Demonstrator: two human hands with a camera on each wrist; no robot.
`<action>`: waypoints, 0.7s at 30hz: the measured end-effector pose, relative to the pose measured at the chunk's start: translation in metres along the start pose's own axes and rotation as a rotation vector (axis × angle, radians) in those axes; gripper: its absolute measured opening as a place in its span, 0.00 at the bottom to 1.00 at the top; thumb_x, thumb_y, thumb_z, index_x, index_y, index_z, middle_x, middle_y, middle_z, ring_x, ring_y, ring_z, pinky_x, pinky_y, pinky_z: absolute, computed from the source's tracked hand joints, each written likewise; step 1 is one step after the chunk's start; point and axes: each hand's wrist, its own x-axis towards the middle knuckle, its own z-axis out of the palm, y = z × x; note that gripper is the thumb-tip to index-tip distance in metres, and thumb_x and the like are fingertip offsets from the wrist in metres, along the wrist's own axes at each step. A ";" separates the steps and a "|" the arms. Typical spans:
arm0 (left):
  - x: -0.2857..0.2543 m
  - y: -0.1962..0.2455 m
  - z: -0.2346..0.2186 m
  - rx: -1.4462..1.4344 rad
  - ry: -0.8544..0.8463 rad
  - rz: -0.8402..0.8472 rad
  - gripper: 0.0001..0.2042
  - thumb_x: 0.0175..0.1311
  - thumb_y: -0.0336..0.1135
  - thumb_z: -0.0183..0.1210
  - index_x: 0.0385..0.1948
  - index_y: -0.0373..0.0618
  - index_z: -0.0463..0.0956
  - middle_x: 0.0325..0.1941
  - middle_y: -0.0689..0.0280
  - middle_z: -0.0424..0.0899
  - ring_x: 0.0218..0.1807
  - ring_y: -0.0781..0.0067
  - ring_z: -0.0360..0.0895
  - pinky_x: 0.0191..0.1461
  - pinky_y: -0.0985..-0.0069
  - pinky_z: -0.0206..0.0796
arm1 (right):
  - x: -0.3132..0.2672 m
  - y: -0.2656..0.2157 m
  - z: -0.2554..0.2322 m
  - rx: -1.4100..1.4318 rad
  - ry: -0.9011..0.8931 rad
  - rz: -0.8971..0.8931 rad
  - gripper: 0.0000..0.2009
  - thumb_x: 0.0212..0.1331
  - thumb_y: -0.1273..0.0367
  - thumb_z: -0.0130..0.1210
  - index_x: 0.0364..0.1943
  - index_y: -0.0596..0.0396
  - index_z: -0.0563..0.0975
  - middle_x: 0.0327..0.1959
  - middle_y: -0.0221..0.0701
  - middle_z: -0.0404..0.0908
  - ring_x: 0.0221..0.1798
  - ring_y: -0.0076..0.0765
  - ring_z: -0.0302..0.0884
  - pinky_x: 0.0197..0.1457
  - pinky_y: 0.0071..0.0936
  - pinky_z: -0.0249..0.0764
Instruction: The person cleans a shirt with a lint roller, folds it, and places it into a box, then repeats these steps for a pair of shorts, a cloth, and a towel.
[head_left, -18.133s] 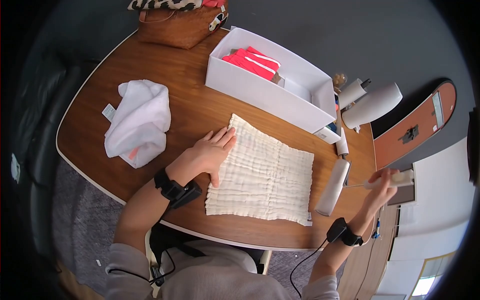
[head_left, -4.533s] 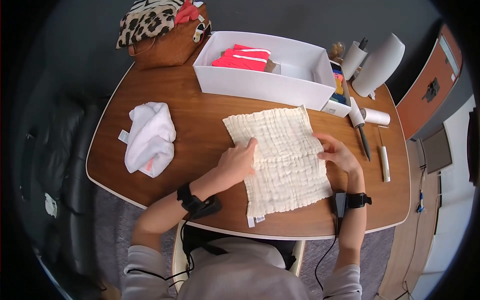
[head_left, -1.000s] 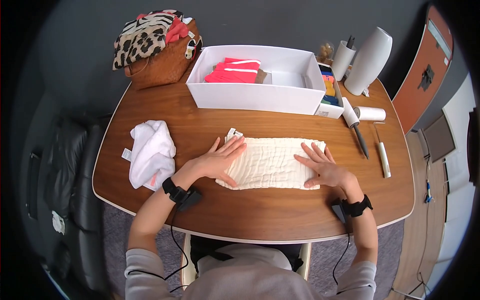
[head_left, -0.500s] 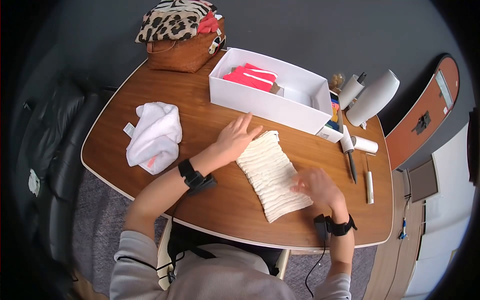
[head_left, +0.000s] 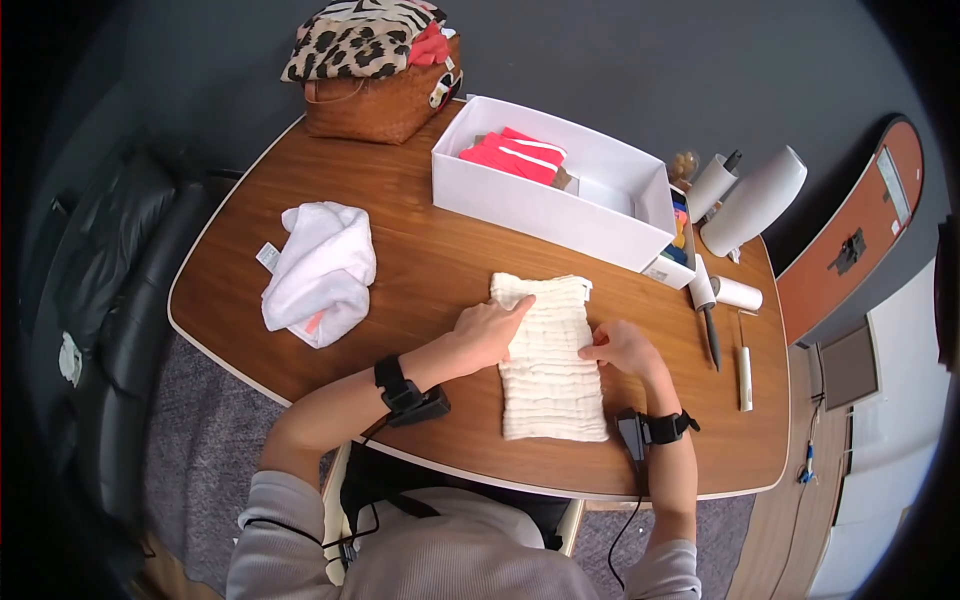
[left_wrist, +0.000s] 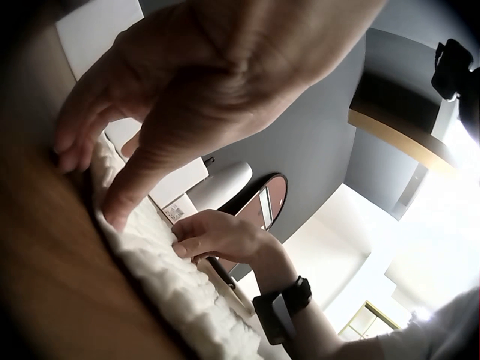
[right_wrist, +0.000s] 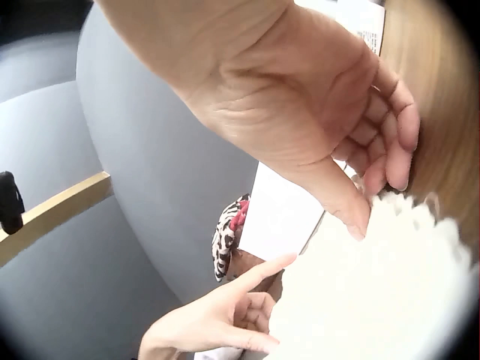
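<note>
A cream crinkled gauze cloth [head_left: 552, 380], folded into a narrow rectangle, lies on the wooden table, with a small white tag at its far right corner. My left hand [head_left: 487, 333] is at its left edge, index finger reaching over the top and thumb nearer me. In the left wrist view that thumb [left_wrist: 124, 199] presses the cloth's rim. My right hand [head_left: 628, 350] pinches the right edge; the right wrist view shows its thumb [right_wrist: 349, 210] on top and the other fingers curled at the border. A white towel [head_left: 322, 270] lies crumpled to the left.
A white box [head_left: 550, 210] holding folded red clothing [head_left: 515, 155] stands at the back, a smaller box of coloured items beside it. At right lie a grey-handled lint roller [head_left: 711, 335], a white roll [head_left: 738, 292] and a white handle [head_left: 745, 378]. A brown basket [head_left: 380, 108] stands back left.
The cloth, spread wide earlier, is folded smaller and has turned to lie lengthwise toward me. The white-handled roller tool, once in my right hand, lies on the table. Both hands have moved to the cloth's sides.
</note>
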 end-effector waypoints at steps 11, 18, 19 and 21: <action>0.021 -0.013 -0.009 -1.089 0.035 0.052 0.17 0.53 0.23 0.52 0.47 0.34 0.67 0.29 0.63 0.77 0.31 0.79 0.73 0.35 0.81 0.66 | -0.033 0.005 -0.005 0.840 0.336 -0.361 0.07 0.54 0.76 0.51 0.38 0.60 0.72 0.28 0.26 0.75 0.29 0.17 0.69 0.32 0.15 0.65; 0.013 0.010 -0.024 -0.822 0.325 0.114 0.13 0.49 0.24 0.59 0.39 0.37 0.73 0.31 0.66 0.70 0.29 0.79 0.72 0.33 0.82 0.67 | -0.042 0.002 -0.005 0.673 0.462 -0.531 0.19 0.47 0.79 0.57 0.47 0.60 0.70 0.35 0.33 0.77 0.41 0.23 0.72 0.43 0.19 0.68; 0.010 0.012 -0.027 -0.678 0.374 0.133 0.13 0.48 0.24 0.60 0.37 0.37 0.73 0.32 0.65 0.69 0.28 0.78 0.72 0.33 0.82 0.66 | -0.044 -0.001 -0.005 0.608 0.505 -0.547 0.20 0.45 0.79 0.58 0.46 0.61 0.71 0.36 0.34 0.77 0.41 0.25 0.73 0.44 0.19 0.68; 0.009 0.013 -0.029 -0.503 0.421 0.160 0.11 0.47 0.24 0.61 0.34 0.36 0.74 0.32 0.64 0.68 0.27 0.77 0.71 0.32 0.81 0.66 | -0.049 -0.006 -0.007 0.433 0.615 -0.550 0.19 0.42 0.79 0.60 0.44 0.60 0.73 0.36 0.35 0.77 0.40 0.28 0.74 0.44 0.20 0.68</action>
